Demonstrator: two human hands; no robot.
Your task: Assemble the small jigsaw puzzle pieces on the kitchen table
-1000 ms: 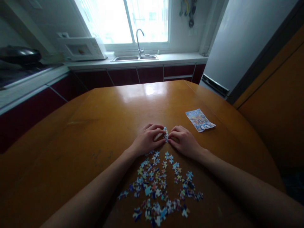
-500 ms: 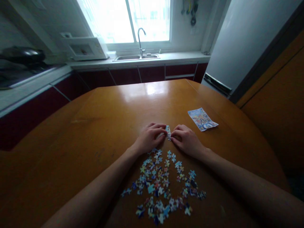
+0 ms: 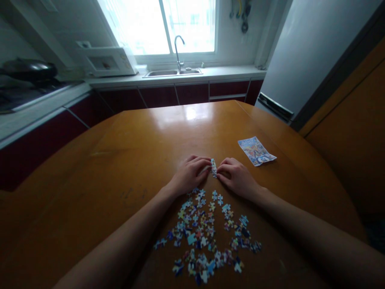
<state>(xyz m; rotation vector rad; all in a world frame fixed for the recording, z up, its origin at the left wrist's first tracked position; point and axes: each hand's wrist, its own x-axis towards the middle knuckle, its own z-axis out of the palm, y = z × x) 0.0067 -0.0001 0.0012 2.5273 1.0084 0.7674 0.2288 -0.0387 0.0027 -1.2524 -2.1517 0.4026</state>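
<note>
A narrow strip of joined jigsaw puzzle pieces lies on the wooden table between my two hands. My left hand grips its left edge, with bent fingers and the thumb drawn in close. From the other side, my right hand pinches at the lower right edge, thumb and fingers together. My fingertips cover parts of the strip. Nearer to me, a heap of loose jigsaw puzzle pieces in blue, white, yellow and dark colours spreads between my forearms.
A creased picture sheet lies on the table beyond my right hand. Past the table's far edge are a counter with a sink, a white microwave and a pan. A fridge stands at the right.
Hardly anything differs. My fingers stay at the strip's two sides, with only a very slight shift at the left fingertips. The loose pieces and the sheet lie as before.
</note>
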